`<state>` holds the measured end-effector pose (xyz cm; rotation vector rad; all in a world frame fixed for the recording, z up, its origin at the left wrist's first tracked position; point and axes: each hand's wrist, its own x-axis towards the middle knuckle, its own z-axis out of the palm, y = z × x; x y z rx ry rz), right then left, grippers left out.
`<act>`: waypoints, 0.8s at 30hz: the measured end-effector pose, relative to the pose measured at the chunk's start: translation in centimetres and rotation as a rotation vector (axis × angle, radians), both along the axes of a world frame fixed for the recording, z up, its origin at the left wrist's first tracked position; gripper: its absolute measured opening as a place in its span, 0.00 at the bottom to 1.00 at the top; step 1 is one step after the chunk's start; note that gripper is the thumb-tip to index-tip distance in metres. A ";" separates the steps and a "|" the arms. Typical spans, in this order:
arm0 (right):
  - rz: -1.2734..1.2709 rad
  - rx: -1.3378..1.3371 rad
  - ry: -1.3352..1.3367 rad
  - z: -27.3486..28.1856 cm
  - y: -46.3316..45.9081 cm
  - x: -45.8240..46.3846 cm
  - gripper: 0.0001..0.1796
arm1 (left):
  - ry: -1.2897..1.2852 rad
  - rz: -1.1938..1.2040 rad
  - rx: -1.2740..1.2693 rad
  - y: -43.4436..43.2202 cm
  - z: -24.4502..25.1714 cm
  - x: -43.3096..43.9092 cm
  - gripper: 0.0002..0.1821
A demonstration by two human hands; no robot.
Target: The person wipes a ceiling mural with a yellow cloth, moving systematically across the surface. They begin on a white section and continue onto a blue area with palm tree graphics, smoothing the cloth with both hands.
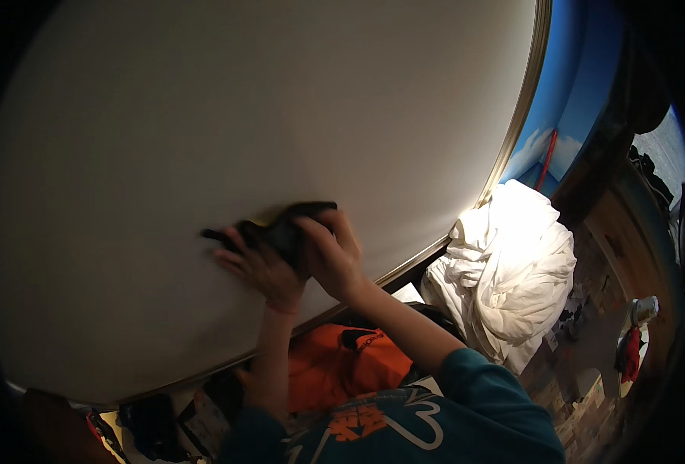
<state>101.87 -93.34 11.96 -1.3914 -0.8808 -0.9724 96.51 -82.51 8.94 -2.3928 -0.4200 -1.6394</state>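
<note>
My left hand (261,269) and my right hand (334,252) are side by side over a broad pale panel (232,116) with a metallic-looking edge. Between them is a dark, soft-looking item (284,235), perhaps a glove or cloth, with a touch of yellow along its upper side. The right hand's fingers are bent around its right part. My left hand lies against its lower left part with the fingers spread, and a dark narrow tip sticks out beyond them. Motion blur hides the item's exact kind and how the left fingers meet it.
Bunched white fabric (505,272) lies brightly lit beyond the panel's right edge. Orange fabric (348,365) is below my forearms. At the right are a red pole (546,159) before a blue sky-painted surface, a wooden curved edge (638,232) and a whitish cup-like container (645,310).
</note>
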 end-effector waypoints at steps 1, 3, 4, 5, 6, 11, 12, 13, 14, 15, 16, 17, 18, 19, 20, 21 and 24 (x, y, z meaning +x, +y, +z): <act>0.009 0.005 -0.032 1.1 0.3 0.0 0.20 | -0.036 0.009 0.011 0.1 1.5 -0.1 0.48; -0.019 -0.048 -0.071 0.1 0.5 0.1 0.20 | 0.069 0.034 0.075 1.1 -0.3 -0.2 0.49; -0.027 -0.073 -0.096 -0.7 0.8 0.3 0.20 | 0.117 0.053 0.109 1.8 -1.5 -0.3 0.50; -0.017 -0.103 -0.087 -2.5 0.9 0.2 0.20 | 0.199 0.041 0.077 1.6 -2.8 -0.8 0.47; -0.019 -0.137 -0.083 -5.1 0.5 0.1 0.20 | 0.240 0.036 0.093 1.0 -4.3 -1.0 0.38; 0.015 -0.205 -0.006 -11.8 0.3 -0.7 0.19 | 0.392 0.010 0.120 1.7 -11.8 -2.8 0.31; 0.009 -0.207 -0.012 -10.5 0.2 -0.6 0.19 | 0.376 0.022 0.123 1.7 -11.0 -2.6 0.32; 0.004 -0.210 -0.017 -8.9 0.1 -0.6 0.19 | 0.362 0.034 0.126 1.5 -9.6 -2.4 0.33; 0.012 -0.167 -0.027 -6.8 -0.2 -0.2 0.21 | 0.326 0.061 0.147 1.0 -7.1 -1.6 0.35; -0.019 -0.147 -0.055 -4.2 -0.3 0.2 0.20 | 0.311 0.099 0.195 1.0 -4.4 -0.9 0.46; -0.033 -0.065 -0.076 -1.7 0.1 1.0 0.19 | 0.168 0.045 0.215 0.6 -0.8 0.1 0.46; -0.052 0.011 -0.106 1.4 0.5 1.7 0.18 | 0.086 0.023 0.198 0.5 2.7 0.9 0.44; -0.083 0.062 -0.156 4.6 0.7 2.5 0.18 | 0.061 0.068 0.119 0.1 6.0 1.5 0.39; -0.081 0.114 -0.216 8.1 0.9 3.1 0.18 | 0.009 0.039 0.069 -0.4 10.2 1.3 0.39; -0.102 0.170 -0.253 11.0 1.2 3.8 0.19 | -0.063 0.026 0.075 -0.4 13.3 1.5 0.39; -0.114 0.243 -0.255 13.8 1.2 4.4 0.21 | -0.100 0.025 0.077 -0.9 16.4 1.6 0.39; -0.246 0.255 -0.367 17.6 0.2 5.5 0.21 | -0.174 0.019 0.114 -1.8 19.9 2.7 0.37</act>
